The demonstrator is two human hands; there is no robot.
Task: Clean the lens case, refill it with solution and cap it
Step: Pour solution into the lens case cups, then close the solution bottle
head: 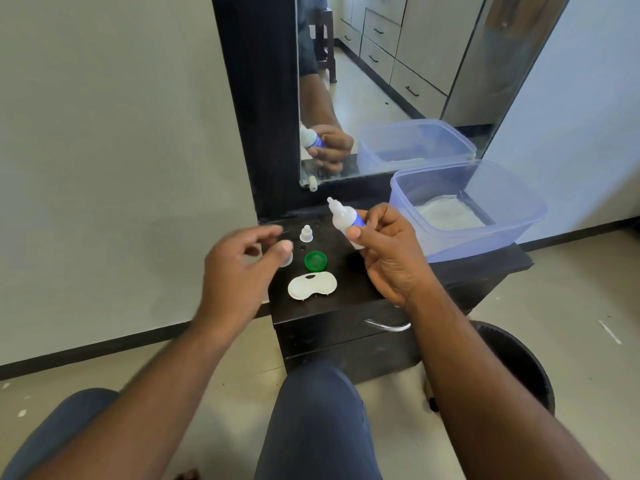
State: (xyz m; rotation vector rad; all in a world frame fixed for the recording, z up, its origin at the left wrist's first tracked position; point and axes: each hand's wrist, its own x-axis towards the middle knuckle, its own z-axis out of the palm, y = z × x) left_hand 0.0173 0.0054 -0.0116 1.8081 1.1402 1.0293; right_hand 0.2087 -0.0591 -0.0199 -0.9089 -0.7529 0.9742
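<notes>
Head view shows us midway: the lens case (312, 286) lies uncapped on the dark cabinet top (363, 282), its green cap (315, 260) just off at 12 o'clock. Filling and capping look undone. Our right hand (384, 247) grips the solution bottle (346, 220), nozzle bare, tilted toward 11 o'clock. Our left hand (239, 268), blurred, pinches a clear cap (286, 255), we judge.
</notes>
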